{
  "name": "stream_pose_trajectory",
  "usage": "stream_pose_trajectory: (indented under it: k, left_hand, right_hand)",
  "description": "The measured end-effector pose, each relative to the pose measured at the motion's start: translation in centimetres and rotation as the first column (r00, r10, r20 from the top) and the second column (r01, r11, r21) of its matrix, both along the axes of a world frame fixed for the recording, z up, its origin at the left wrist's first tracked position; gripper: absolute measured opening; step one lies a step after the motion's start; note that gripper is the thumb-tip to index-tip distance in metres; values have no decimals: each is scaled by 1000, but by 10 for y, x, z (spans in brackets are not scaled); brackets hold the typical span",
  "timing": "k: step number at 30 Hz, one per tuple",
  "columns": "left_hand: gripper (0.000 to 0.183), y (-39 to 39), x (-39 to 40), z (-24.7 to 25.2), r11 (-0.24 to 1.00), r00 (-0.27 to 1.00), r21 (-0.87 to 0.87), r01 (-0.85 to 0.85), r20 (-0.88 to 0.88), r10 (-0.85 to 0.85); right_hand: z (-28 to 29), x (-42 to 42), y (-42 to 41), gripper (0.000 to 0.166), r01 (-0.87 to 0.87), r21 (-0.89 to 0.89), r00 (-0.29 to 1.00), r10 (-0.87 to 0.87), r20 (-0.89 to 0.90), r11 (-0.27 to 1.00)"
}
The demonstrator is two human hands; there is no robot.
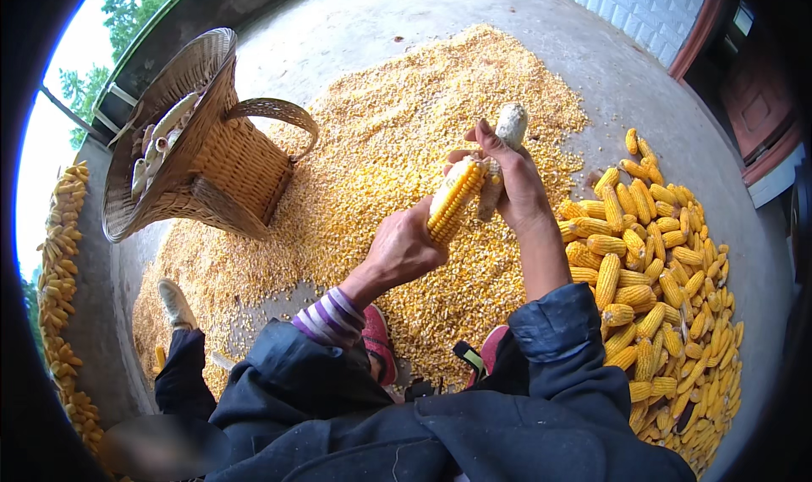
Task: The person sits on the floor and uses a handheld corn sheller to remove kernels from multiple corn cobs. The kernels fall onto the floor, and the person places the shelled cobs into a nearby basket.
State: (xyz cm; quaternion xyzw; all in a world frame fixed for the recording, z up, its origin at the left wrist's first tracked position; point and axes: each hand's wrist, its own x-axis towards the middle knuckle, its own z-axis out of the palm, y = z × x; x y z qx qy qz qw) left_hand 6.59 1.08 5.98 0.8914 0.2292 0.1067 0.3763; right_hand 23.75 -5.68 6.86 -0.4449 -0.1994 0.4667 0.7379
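Observation:
My left hand [409,244] grips an ear of yellow corn [458,200] by its lower end. Part of the ear's upper side is bare and pale, while rows of kernels cover the rest. In my right hand [523,187] is a stripped corn cob [511,127], its whitish end standing out above the thumb and its lower end beside the ear. The two hands meet near the tip of the ear, where the right fingers are partly hidden. Below them spreads a wide layer of loose corn kernels [406,127] on the concrete floor.
To the right lies a large heap of unshelled corn ears [634,279]. A woven basket [238,165] holding stripped cobs [171,123] stands at the left. More ears [60,266] line the low wall. Another person's shoe [176,303] rests at the lower left.

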Motion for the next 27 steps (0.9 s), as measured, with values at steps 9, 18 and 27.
stream_pose_trajectory:
  k: [9,18,27]
  left_hand:
    - [33,-2,8,-2,929,997,-371,6,68,21]
    - [40,0,15,-8,931,944,282,-233,-163,285]
    - [39,5,10,-3,922,999,-385,-41,8,48]
  right_hand:
    - [-11,-31,22,23,320,69,910,-327,254,945]
    - [-5,-40,19,62,22,37,994,-26,110,999]
    - [-18,-44,25,45,386,57,749,-349,564,921]
